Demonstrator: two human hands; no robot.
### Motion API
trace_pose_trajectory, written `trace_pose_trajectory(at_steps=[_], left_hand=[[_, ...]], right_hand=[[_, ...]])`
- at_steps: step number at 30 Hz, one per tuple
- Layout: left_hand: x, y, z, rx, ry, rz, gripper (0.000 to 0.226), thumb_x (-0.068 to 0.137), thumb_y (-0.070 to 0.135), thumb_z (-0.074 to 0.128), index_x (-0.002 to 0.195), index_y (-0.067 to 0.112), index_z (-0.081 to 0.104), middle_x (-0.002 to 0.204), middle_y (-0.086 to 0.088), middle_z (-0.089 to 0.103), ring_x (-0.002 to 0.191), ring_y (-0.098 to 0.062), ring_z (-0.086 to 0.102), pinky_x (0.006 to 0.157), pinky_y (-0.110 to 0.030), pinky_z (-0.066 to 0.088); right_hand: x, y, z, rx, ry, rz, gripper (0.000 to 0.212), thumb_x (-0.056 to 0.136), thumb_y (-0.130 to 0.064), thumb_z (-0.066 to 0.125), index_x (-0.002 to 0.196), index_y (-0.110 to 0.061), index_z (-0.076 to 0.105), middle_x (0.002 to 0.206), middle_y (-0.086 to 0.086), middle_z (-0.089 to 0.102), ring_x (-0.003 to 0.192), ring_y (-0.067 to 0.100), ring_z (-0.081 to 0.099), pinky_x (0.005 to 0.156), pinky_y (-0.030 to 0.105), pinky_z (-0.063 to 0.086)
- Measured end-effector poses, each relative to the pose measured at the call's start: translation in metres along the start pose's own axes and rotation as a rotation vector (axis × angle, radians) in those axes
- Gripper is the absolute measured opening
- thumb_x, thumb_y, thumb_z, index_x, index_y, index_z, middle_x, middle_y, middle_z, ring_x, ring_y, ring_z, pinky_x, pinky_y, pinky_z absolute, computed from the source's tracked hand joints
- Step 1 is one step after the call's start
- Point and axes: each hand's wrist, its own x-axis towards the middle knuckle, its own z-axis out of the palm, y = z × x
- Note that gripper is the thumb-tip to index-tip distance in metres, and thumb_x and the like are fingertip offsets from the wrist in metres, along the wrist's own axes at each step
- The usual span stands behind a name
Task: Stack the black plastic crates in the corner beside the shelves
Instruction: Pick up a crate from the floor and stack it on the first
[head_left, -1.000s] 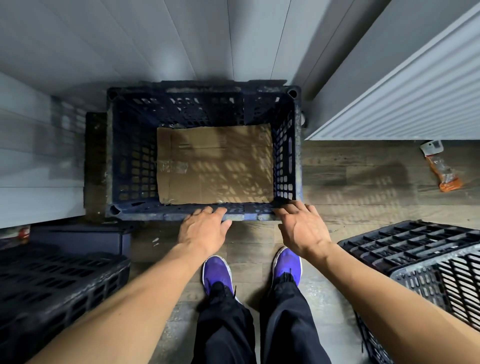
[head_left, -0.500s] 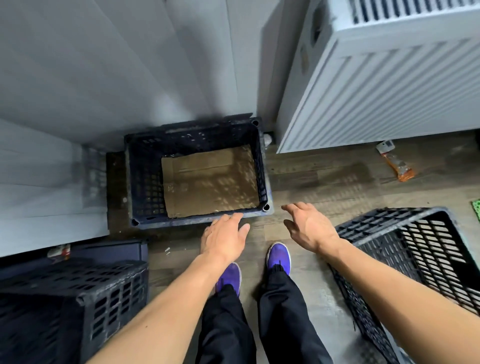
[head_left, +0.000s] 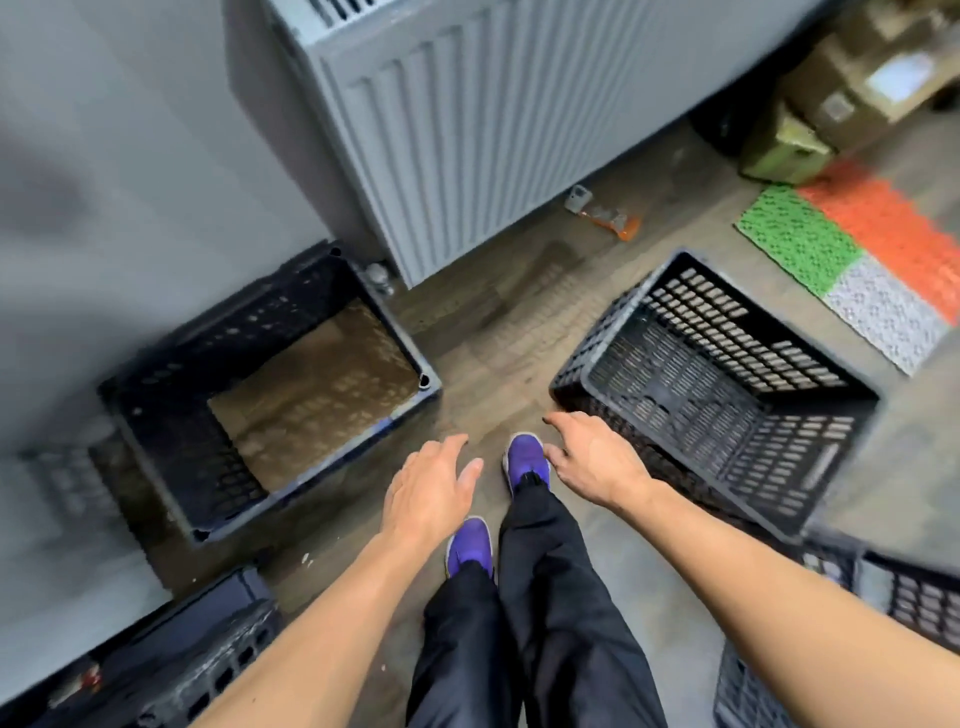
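— Hands first: holding anything?
— Nothing. The left hand (head_left: 431, 488) and right hand (head_left: 592, 462) both hang empty above the wooden floor (head_left: 493, 332), fingers loosely spread. Two purple shoes (head_left: 527, 460) show between and below them.
— How many black crates?
— Four that I can count. From the left, the lower-left crate (head_left: 171, 660) is cut off by the picture's edge. The corner crate (head_left: 317, 465) stands upright on the floor where the grey wall meets the radiator (head_left: 467, 130), with one cardboard sheet (head_left: 311, 395) flat on its bottom. The tilted crate (head_left: 727, 332) turns its opening toward the camera. The right hand is just beside its near corner, and I cannot tell if they touch. The lower-right crate (head_left: 914, 597) is cropped, so there may be more than one there.
— Anything else on the floor?
— One orange wrapper (head_left: 605, 213) lies at the radiator's foot. One mat (head_left: 857, 260) of green, orange and white tiles lies far right, with blurred cardboard boxes (head_left: 841, 88) beyond it.
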Motion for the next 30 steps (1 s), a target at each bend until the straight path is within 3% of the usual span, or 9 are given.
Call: trace_pose_trajectory(at_steps=[13, 30], left_hand=[[-0.039, 0.117, 0.098, 0.226, -0.210, 0.376, 0.051, 0.099, 0.049, 0.040, 0.143, 0.025, 0.041, 0.134, -0.004, 0.054, 0.123, -0.025, 0.049, 0.098, -0.039, 0.042], [-0.135, 0.283, 0.298, 0.581, -0.317, 0.612, 0.051, 0.099, 0.045, 0.044, 0.143, 0.021, 0.039, 0.131, -0.009, 0.054, 0.121, -0.029, 0.050, 0.098, -0.040, 0.044]], right_hand=[[-0.129, 0.126, 0.055, 0.352, 0.123, 0.422, 0.050, 0.097, -0.033, 0.046, 0.145, -0.021, 0.039, 0.143, 0.006, 0.048, 0.131, 0.026, 0.041, 0.103, 0.040, 0.039], [-0.303, 0.351, 0.164, 0.680, 0.246, 0.642, 0.049, 0.096, -0.034, 0.050, 0.143, -0.022, 0.041, 0.143, 0.007, 0.048, 0.132, 0.028, 0.042, 0.106, 0.044, 0.038]])
